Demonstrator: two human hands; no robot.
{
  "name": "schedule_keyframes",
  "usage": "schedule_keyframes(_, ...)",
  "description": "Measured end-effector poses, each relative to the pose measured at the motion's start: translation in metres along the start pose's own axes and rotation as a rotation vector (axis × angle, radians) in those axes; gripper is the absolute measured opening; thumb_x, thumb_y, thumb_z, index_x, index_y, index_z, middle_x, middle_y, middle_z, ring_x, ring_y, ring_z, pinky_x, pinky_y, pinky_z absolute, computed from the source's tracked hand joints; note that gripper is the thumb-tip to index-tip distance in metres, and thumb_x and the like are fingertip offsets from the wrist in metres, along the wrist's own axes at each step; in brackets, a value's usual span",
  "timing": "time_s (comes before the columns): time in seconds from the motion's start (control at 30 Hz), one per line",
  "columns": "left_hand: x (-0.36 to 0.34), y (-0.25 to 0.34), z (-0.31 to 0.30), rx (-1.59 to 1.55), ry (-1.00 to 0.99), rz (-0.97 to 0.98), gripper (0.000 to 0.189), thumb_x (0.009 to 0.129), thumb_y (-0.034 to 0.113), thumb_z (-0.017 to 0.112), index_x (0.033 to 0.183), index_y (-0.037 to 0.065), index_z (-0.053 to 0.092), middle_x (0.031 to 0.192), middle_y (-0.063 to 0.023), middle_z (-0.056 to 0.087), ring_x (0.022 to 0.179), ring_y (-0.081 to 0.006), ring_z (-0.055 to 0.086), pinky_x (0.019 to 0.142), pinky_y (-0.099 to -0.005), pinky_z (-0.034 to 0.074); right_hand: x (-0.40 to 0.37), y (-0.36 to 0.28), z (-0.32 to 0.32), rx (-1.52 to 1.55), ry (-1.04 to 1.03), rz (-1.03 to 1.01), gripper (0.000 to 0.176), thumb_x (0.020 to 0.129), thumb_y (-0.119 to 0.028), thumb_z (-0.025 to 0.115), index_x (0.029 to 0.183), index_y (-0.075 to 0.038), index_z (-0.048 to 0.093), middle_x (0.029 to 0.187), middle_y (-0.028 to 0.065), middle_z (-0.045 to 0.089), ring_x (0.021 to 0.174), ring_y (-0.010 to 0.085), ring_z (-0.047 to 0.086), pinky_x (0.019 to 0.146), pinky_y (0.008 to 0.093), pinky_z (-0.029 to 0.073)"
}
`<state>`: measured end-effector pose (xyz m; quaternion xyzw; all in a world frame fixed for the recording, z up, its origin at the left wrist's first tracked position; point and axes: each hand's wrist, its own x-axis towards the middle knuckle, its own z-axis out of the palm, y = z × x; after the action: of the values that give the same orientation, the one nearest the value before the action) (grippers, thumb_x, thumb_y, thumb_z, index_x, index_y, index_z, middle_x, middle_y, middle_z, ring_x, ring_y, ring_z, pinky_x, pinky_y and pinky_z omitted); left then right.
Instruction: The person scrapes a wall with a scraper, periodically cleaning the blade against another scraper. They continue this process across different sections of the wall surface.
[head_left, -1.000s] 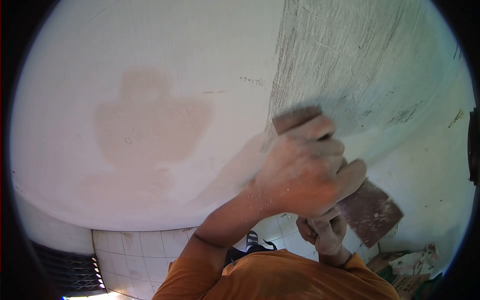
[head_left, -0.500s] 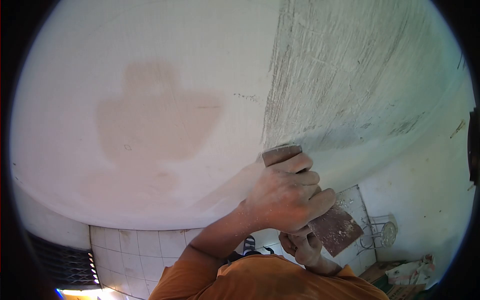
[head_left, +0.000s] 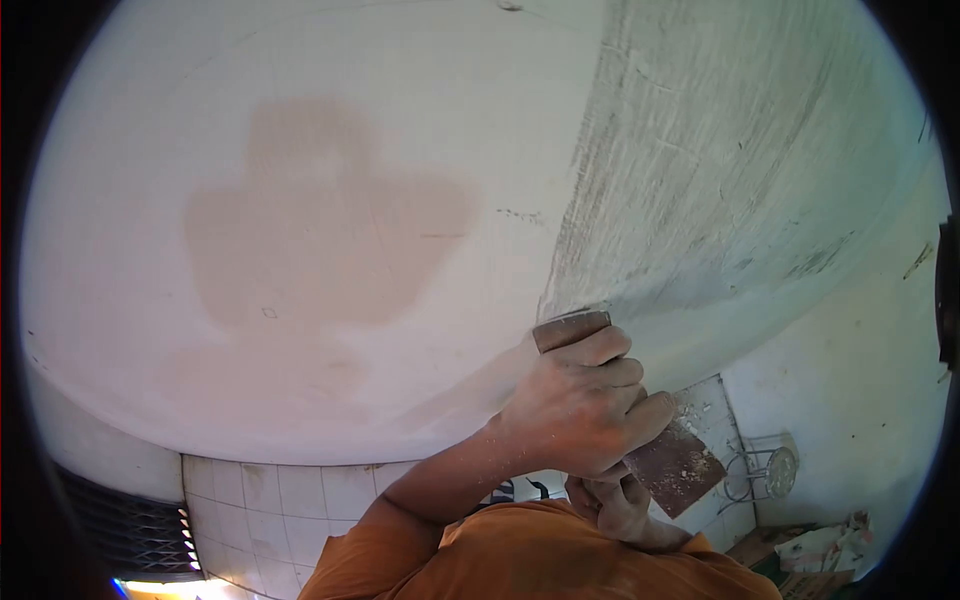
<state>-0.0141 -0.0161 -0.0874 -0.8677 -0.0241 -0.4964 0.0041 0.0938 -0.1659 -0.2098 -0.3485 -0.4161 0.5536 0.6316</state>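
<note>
Soft daylight brightens the wall (head_left: pixel 420 90) above the left hand (head_left: pixel 575 410), faint shadow left of the grip, fisheye edges curving into black.

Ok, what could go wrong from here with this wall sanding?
1. White dust already coats the left hand, so more may drift into eyes and lungs.
2. The sandpaper sits on the edge between the smooth wall and the scratched rough patch; hard pressure could gouge a ridge.
3. The right hand pinches its loose end, which may tear.
</note>
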Motion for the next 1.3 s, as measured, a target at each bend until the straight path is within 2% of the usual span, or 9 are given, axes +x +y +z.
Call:
schedule_keyframes(0.07,0.006,0.000,-0.005,-0.005,-0.025,0.013,0.018,0.052,0.032,0.058,0.064,0.017,0.059,0.055,0.0046,0.035,0.062,-0.0164,0.041,0.056,-0.0302,0.034,-0.001,-0.005,0.004,-0.018,0.015,-0.008,0.025,0.099,-0.023,0.044,0.083,-0.004,0.048,0.055,-0.0008,0.035,0.041,0.0084,0.030,0.035,0.0242,0.022)
schedule_keyframes(0.1,0.007,0.003,0.000,-0.020,0.040,-0.021,0.017,0.053,0.031,0.059,0.063,0.017,0.059,0.055,0.0048,0.035,0.062,-0.0166,0.040,0.056,-0.0303,0.034,-0.001,-0.005,0.004,-0.015,0.017,-0.005,0.025,0.099,-0.023,0.044,0.083,-0.004,0.048,0.055,-0.0007,0.035,0.041,0.0084,0.030,0.035,0.0242,0.022)
schedule_keyframes(0.5,0.003,0.003,-0.006,-0.055,-0.059,-0.049,0.020,0.052,0.031,0.060,0.066,0.017,0.063,0.054,0.0046,0.041,0.062,-0.0162,0.045,0.056,-0.0312,0.037,-0.007,0.003,0.005,0.057,0.075,-0.009,0.023,0.098,-0.017,0.046,0.095,0.004,0.052,0.058,0.0066,0.043,0.042,0.0079,0.032,0.035,0.0238,0.024)
schedule_keyframes(0.6,0.023,-0.002,-0.016,-0.068,-0.042,0.074,0.016,0.059,0.025,0.059,0.060,0.012,0.050,0.052,-0.0002,0.039,0.059,-0.0171,0.047,0.060,-0.0271,0.041,-0.005,-0.006,0.010,0.031,0.085,-0.019,0.022,0.097,-0.017,0.046,0.094,0.004,0.052,0.058,0.0068,0.043,0.043,0.0080,0.032,0.035,0.0238,0.024)
schedule_keyframes(0.8,0.013,0.003,-0.010,-0.071,-0.056,-0.023,0.014,0.061,0.024,0.060,0.061,0.012,0.053,0.052,-0.0006,0.041,0.062,-0.0190,0.049,0.055,-0.0285,0.041,0.001,-0.009,0.014,0.030,0.080,-0.023,0.022,0.097,-0.017,0.047,0.094,0.005,0.052,0.059,0.0071,0.044,0.043,0.0080,0.033,0.035,0.0237,0.024)
schedule_keyframes(0.9,0.029,0.001,-0.010,-0.019,-0.037,0.002,0.018,0.053,0.031,0.059,0.064,0.018,0.061,0.054,0.0051,0.036,0.064,-0.0175,0.044,0.057,-0.0314,0.036,0.005,-0.017,0.017,0.013,0.065,-0.034,0.022,0.097,-0.017,0.047,0.094,0.005,0.052,0.059,0.0072,0.044,0.043,0.0080,0.033,0.035,0.0237,0.025)
schedule_keyframes(1.0,0.012,0.004,-0.004,0.009,-0.068,-0.050,0.018,0.053,0.033,0.058,0.063,0.018,0.060,0.054,0.0055,0.035,0.063,-0.0175,0.043,0.056,-0.0315,0.034,0.005,-0.010,0.014,0.021,0.066,-0.032,0.022,0.097,-0.016,0.047,0.094,0.005,0.051,0.059,0.0074,0.044,0.043,0.0080,0.033,0.036,0.0237,0.025)
schedule_keyframes(1.1,0.021,0.002,-0.012,-0.031,-0.059,0.009,0.014,0.062,0.024,0.060,0.062,0.011,0.053,0.051,-0.0009,0.041,0.064,-0.0195,0.049,0.055,-0.0293,0.041,0.008,-0.026,0.022,-0.015,0.086,-0.027,0.022,0.097,-0.016,0.047,0.094,0.005,0.051,0.059,0.0076,0.044,0.043,0.0080,0.033,0.036,0.0237,0.025)
schedule_keyframes(1.3,0.021,0.004,-0.008,-0.032,0.052,-0.009,0.014,0.060,0.024,0.060,0.061,0.011,0.053,0.050,-0.0005,0.039,0.060,-0.0178,0.046,0.056,-0.0282,0.041,0.003,-0.007,0.016,0.047,0.102,-0.108,0.023,0.097,-0.017,0.048,0.094,0.005,0.051,0.059,0.0071,0.045,0.043,0.0084,0.034,0.036,0.0236,0.025)
